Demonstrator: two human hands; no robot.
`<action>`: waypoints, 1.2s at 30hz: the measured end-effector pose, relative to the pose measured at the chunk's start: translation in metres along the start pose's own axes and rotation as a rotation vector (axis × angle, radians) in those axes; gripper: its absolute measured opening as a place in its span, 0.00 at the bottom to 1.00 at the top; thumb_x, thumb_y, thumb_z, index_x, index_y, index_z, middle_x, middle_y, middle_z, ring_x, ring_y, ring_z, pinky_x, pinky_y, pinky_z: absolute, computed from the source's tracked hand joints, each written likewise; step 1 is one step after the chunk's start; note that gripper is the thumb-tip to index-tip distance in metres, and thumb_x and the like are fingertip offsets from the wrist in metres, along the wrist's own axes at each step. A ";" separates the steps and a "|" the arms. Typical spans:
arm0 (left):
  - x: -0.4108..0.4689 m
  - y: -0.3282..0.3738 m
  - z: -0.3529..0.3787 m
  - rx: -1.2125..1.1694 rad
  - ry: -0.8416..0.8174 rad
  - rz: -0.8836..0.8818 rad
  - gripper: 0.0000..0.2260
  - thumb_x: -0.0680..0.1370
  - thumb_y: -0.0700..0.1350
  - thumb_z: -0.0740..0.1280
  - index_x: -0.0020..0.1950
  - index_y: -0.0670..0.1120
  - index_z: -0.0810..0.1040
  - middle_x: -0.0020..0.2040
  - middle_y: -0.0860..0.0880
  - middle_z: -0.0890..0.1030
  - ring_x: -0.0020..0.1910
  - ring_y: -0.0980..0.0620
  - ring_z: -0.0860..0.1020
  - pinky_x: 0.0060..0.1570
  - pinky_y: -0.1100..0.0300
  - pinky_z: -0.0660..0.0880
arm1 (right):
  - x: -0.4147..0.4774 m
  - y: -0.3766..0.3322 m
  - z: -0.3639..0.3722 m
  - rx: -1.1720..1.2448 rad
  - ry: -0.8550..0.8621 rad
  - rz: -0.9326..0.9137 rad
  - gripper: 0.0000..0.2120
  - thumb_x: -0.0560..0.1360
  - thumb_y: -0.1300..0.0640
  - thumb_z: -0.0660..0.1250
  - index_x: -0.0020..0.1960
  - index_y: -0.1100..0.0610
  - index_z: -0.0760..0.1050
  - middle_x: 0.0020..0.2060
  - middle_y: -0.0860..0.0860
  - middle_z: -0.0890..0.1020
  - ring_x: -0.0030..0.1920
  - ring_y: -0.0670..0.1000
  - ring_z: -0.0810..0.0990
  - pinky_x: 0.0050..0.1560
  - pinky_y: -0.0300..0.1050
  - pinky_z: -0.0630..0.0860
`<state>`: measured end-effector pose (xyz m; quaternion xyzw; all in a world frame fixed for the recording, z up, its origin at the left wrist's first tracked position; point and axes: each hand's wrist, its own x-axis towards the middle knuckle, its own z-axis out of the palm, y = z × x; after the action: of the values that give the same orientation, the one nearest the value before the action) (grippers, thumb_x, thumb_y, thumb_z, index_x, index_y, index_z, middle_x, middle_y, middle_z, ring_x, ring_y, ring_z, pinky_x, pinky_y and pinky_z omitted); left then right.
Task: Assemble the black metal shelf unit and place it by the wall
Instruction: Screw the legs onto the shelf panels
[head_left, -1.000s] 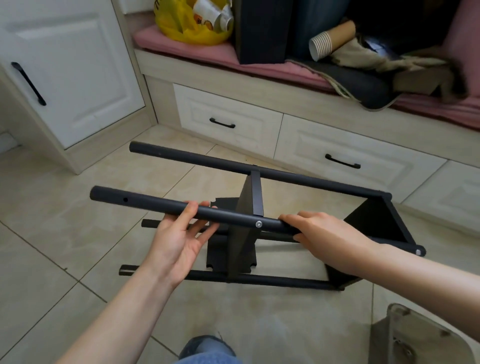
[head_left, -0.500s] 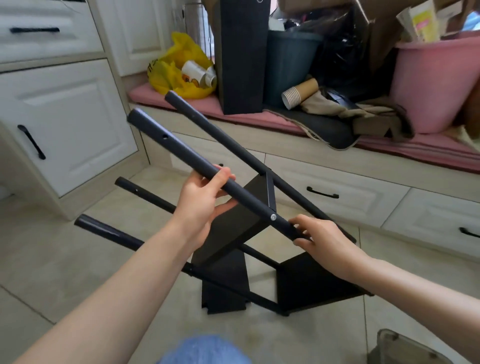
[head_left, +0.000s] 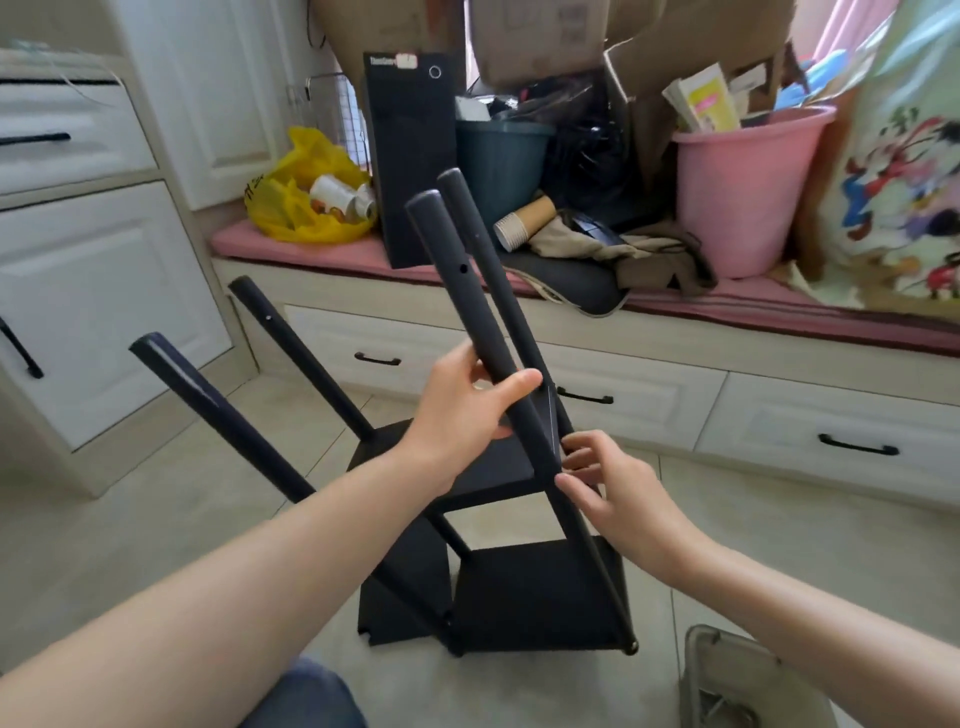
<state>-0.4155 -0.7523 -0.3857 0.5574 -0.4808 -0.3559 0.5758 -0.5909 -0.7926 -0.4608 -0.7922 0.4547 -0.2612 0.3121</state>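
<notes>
Whereas the shelf unit (head_left: 540, 597) lay on its side a second ago, head view now has it tipped up on the floor (head_left: 182, 519), posts aiming 11 o'clock; left hand (head_left: 457, 410) grasps the near post (head_left: 453, 260); right hand (head_left: 618, 493) pinches it lower, toward 5 o'clock; uprighting under way, wall placement ahead.

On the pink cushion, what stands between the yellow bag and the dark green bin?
A tall black box stands upright between the yellow bag and the dark green bin. The head view shows this.
</notes>
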 end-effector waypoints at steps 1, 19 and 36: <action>-0.002 0.001 0.011 0.021 -0.015 0.007 0.06 0.78 0.41 0.73 0.51 0.45 0.76 0.46 0.49 0.81 0.45 0.57 0.85 0.40 0.59 0.83 | -0.005 -0.002 -0.007 0.021 0.024 -0.006 0.15 0.79 0.53 0.67 0.65 0.49 0.70 0.55 0.41 0.78 0.53 0.38 0.78 0.52 0.32 0.73; -0.017 -0.062 0.043 0.931 -0.429 0.055 0.16 0.82 0.59 0.61 0.65 0.55 0.77 0.63 0.57 0.77 0.66 0.55 0.73 0.66 0.55 0.71 | -0.025 0.034 -0.044 0.131 0.085 0.105 0.09 0.80 0.62 0.65 0.59 0.54 0.73 0.48 0.46 0.81 0.51 0.47 0.80 0.51 0.40 0.75; -0.012 -0.121 0.056 1.442 -0.674 0.114 0.31 0.85 0.44 0.62 0.82 0.58 0.49 0.83 0.53 0.50 0.82 0.47 0.48 0.76 0.41 0.60 | -0.053 0.073 -0.068 0.255 0.142 0.317 0.16 0.79 0.69 0.60 0.51 0.47 0.69 0.49 0.50 0.79 0.51 0.50 0.78 0.50 0.46 0.77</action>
<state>-0.4567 -0.7723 -0.5111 0.6293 -0.7686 -0.0766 -0.0857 -0.7027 -0.7918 -0.4753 -0.6446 0.5577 -0.3193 0.4141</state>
